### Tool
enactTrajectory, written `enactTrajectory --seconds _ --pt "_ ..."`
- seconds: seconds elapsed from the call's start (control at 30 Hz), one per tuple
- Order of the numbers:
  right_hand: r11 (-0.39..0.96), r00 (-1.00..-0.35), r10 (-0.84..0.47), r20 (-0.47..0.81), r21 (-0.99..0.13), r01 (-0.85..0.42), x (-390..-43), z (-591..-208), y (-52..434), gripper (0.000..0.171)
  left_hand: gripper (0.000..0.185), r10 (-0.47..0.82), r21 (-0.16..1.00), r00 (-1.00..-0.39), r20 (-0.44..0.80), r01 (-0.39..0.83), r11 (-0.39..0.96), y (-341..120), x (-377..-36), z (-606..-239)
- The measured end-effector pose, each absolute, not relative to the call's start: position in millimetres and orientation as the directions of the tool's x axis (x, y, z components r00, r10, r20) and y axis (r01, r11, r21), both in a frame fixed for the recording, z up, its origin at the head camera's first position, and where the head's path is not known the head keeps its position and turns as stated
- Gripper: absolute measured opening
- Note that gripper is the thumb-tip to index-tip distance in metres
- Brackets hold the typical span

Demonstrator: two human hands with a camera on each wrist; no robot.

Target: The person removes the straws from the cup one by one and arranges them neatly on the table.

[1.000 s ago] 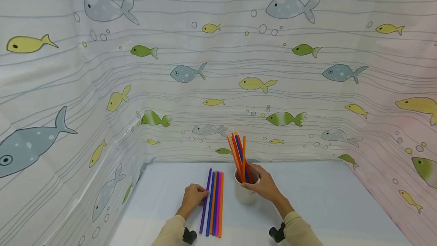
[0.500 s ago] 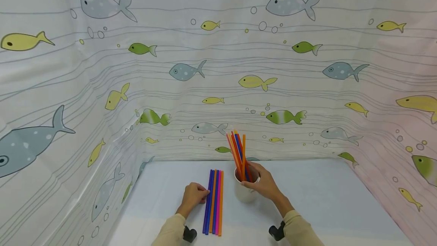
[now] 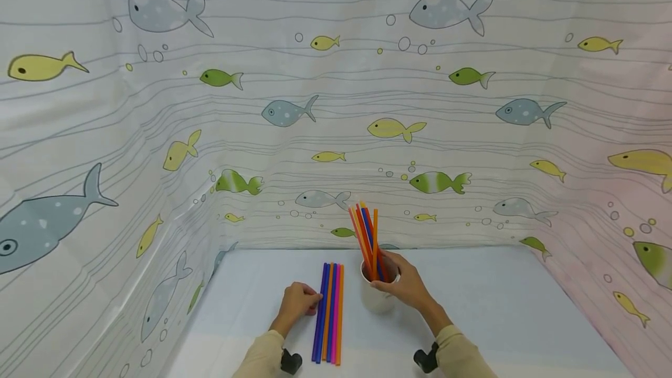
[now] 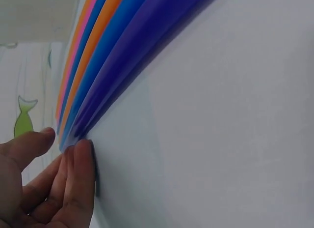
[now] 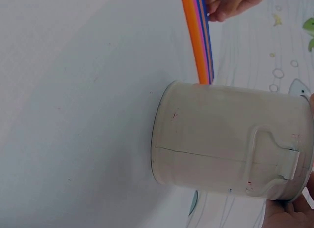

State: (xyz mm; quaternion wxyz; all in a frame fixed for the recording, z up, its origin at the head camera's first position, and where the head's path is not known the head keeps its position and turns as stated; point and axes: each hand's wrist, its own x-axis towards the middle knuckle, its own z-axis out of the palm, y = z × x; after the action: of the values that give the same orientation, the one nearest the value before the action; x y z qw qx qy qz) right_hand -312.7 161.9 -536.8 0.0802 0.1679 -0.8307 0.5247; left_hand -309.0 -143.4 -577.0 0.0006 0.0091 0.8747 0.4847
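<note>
Several coloured straws (image 3: 336, 319) lie side by side on the table in a row: orange, pink, blue and purple. My left hand (image 3: 299, 301) rests at the row's left side, fingertips against the outermost purple straw (image 4: 157, 26); in the left wrist view the thumb stands apart from the fingers. Right of the row stands a cream metal cup (image 5: 216, 139) with a wire handle (image 5: 252, 144) on its side. Red, orange, yellow and blue straws (image 3: 375, 238) lean upright in it. My right hand (image 3: 409, 284) grips the cup at its rim, thumb in front and fingers behind.
The white table (image 3: 488, 308) ends at a back wall of fish-patterned cloth (image 3: 336, 104), which also hangs along the left and right sides. Both forearms, in cream sleeves with dark wrist devices (image 3: 290, 361), reach in from the front edge.
The purple straw has moved right, from a slight slant apart from the row to lying against the neighbouring blue straw. My left hand stays beside it. The right hand and cup have not moved.
</note>
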Motion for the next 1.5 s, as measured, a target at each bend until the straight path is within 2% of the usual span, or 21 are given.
enactTrajectory --seconds 0.27,0.57,0.77,0.93,1.17,1.5 --pt "0.409 -0.934 -0.185 0.306 -0.840 -0.356 -312 -536 163 0.082 0.014 0.037 0.831 -0.997 0.072 0.081 0.550 -136 -316 -560" --pt "0.409 -0.940 -0.181 0.288 -0.847 -0.338 -310 -533 162 0.081 0.011 0.142 0.831 -0.969 0.201 0.245 0.499 -114 -326 -531" --pt "0.416 -0.937 -0.183 0.297 -0.841 -0.347 -312 -532 163 0.082 0.014 0.168 0.807 -0.945 0.282 0.328 0.491 -96 -328 -511" --pt "0.409 -0.933 -0.183 0.310 -0.839 -0.359 -313 -533 164 0.082 0.012 0.154 0.825 -0.936 0.315 0.350 0.444 -82 -330 -501" --pt "0.391 -0.924 -0.198 0.327 -0.838 -0.381 -315 -540 164 0.082 0.018 0.168 0.847 -0.925 0.340 0.379 0.372 -64 -329 -495" --pt "0.396 -0.917 -0.202 0.345 -0.827 -0.398 -312 -540 163 0.081 0.017 0.205 0.786 -0.890 0.407 0.456 0.417 -39 -329 -488"
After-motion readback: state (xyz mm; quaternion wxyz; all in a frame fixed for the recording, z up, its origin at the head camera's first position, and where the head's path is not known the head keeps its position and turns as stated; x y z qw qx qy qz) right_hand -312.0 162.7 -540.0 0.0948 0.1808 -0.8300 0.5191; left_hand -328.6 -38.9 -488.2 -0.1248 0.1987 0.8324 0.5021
